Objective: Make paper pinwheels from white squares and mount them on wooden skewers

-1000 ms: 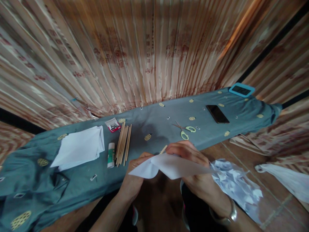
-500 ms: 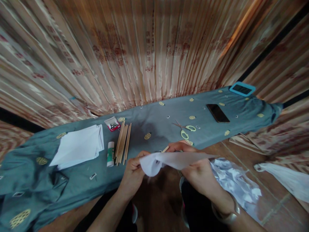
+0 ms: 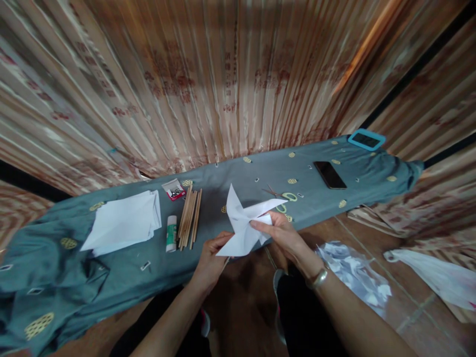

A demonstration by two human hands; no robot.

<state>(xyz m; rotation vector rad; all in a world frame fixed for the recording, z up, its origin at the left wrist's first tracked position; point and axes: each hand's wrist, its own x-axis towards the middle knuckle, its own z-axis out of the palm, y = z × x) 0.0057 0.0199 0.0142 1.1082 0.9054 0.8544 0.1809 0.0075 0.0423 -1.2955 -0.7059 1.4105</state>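
Right hand (image 3: 284,235) fingers pinching white paper pinwheel (image 3: 241,225) near centre, left hand (image 3: 210,255) at its lower-left edge, finger grip partly hidden, can't tell; glue stick (image 3: 171,234), wooden sticks (image 3: 188,218) on desk (image 3: 241,181).

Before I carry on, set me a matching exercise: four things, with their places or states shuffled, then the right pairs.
Things:
1. Paper pinwheel
2. Glue stick
3. Scissors
4. Smartphone

Places or states:
A. Lying just left of the wooden sticks
B. Black, lying nearest the blue-framed device
C. Gripped by the right hand
D. Green-handled, partly hidden

Pairs: 1-C, 2-A, 3-D, 4-B.
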